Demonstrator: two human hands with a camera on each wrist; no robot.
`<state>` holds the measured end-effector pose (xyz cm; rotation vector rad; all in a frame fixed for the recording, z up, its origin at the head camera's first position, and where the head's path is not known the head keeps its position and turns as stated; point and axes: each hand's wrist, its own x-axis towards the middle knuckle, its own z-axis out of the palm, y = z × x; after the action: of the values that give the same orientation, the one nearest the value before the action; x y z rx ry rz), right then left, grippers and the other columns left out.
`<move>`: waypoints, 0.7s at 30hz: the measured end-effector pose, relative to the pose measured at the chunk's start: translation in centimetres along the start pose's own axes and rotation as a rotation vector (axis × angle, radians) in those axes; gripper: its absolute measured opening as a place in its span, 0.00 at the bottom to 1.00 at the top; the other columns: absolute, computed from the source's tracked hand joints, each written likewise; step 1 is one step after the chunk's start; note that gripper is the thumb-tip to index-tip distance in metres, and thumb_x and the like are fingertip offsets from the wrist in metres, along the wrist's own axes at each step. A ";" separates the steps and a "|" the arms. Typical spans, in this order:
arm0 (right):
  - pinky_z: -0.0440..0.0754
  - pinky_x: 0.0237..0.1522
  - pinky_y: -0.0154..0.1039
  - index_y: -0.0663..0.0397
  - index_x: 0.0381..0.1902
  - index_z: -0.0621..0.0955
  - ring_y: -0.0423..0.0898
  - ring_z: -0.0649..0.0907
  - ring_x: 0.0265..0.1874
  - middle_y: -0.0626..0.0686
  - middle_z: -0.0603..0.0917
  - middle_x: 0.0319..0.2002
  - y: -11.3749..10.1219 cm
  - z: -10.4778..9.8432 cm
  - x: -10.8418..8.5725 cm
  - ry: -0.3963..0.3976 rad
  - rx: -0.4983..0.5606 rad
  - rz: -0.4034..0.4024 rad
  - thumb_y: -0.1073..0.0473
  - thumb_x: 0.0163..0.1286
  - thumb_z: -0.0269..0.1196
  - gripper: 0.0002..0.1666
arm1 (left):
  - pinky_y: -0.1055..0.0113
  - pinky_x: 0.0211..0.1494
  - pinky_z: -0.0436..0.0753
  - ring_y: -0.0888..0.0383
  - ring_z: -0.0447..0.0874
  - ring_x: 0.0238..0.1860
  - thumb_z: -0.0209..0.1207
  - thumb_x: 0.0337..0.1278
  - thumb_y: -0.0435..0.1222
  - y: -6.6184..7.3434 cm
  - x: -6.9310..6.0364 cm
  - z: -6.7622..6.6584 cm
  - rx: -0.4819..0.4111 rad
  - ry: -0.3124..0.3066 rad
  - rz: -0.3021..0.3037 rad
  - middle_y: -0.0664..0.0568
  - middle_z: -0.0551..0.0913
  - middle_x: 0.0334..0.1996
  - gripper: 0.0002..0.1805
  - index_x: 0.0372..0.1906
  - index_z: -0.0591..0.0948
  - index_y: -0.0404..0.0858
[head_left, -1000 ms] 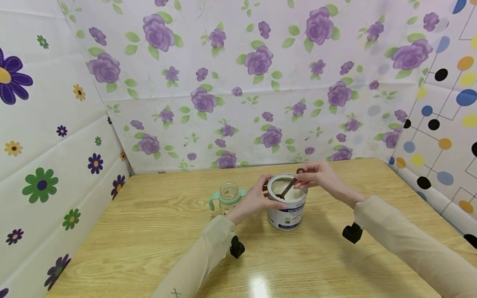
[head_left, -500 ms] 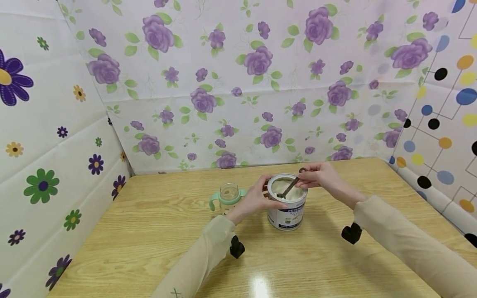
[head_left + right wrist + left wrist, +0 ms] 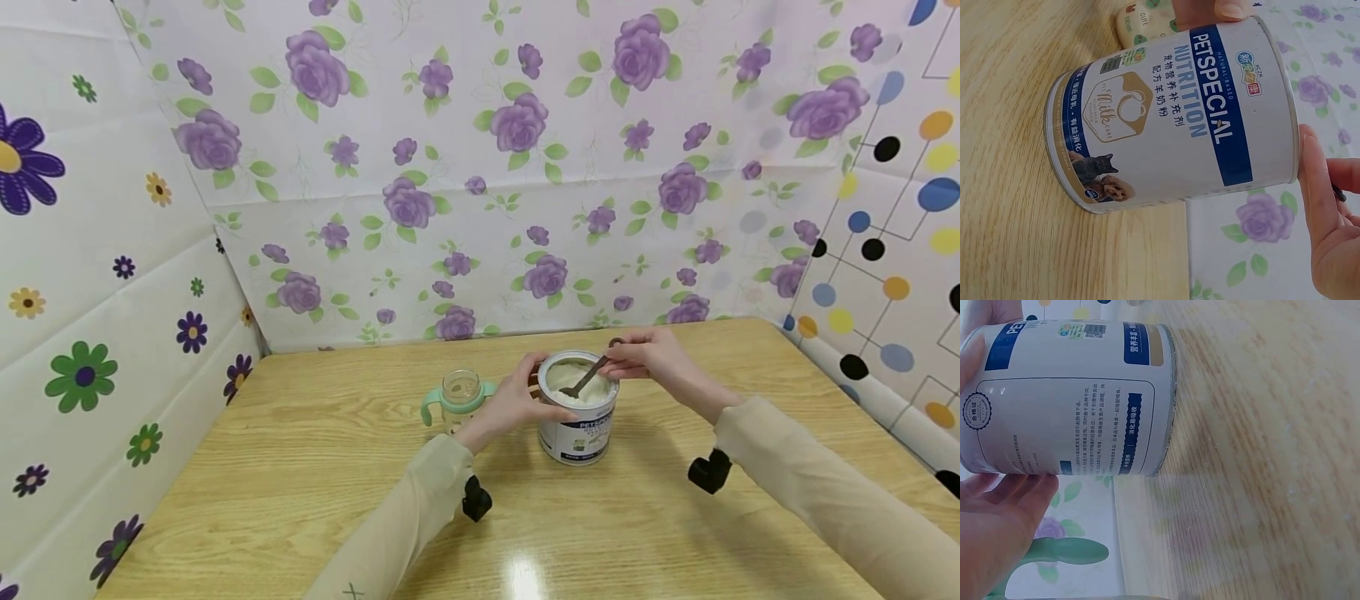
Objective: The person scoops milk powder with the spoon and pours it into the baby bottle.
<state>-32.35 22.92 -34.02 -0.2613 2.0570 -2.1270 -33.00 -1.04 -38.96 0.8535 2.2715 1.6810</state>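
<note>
A white and blue milk powder can (image 3: 576, 442) stands upright on the table, its top uncovered and pale powder (image 3: 561, 377) inside. My left hand (image 3: 513, 404) grips the can's left side, thumb at the front near the rim. In the left wrist view its fingers (image 3: 1029, 487) lie against the can wall. Over the can's right rim, my right hand (image 3: 647, 360) pinches the handle of a dark brown measuring spoon (image 3: 588, 378). The spoon slants down to the left, its head at the powder. In the right wrist view, the right hand (image 3: 1335, 231) is beside the can's rim.
Just left of the can, partly behind my left arm, stands a clear baby bottle (image 3: 460, 392) without a lid, with green handles (image 3: 430, 406). The wooden table (image 3: 285, 467) meets a flower-patterned cloth wall (image 3: 465, 208) behind the can.
My right hand has shifted slightly to the right with the spoon, and the spoon's head has moved a little the same way over the powder. The left hand and can stay put.
</note>
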 end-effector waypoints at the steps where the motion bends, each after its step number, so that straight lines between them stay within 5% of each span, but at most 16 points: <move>1: 0.79 0.36 0.43 0.78 0.37 0.74 0.52 0.83 0.29 0.64 0.82 0.28 0.0 -0.1 0.0 0.007 0.004 0.001 0.70 0.63 0.57 0.10 | 0.64 0.55 0.67 0.56 0.66 0.55 0.72 0.37 0.38 0.0 0.0 0.0 0.000 0.000 0.001 0.55 0.67 0.55 0.45 0.63 0.60 0.46; 21: 0.74 0.45 0.40 0.75 0.42 0.72 0.54 0.81 0.39 0.63 0.80 0.34 -0.1 -1.3 -0.6 0.053 0.207 -0.001 0.73 0.66 0.53 0.08 | 0.67 0.54 0.68 0.59 0.67 0.55 0.73 0.35 0.38 0.2 0.0 0.0 0.013 0.001 -0.002 0.58 0.67 0.54 0.46 0.63 0.60 0.46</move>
<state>-32.12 24.35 -33.98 -0.1792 1.8428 -2.3485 -32.93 -1.06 -38.78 0.8537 2.2858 1.6680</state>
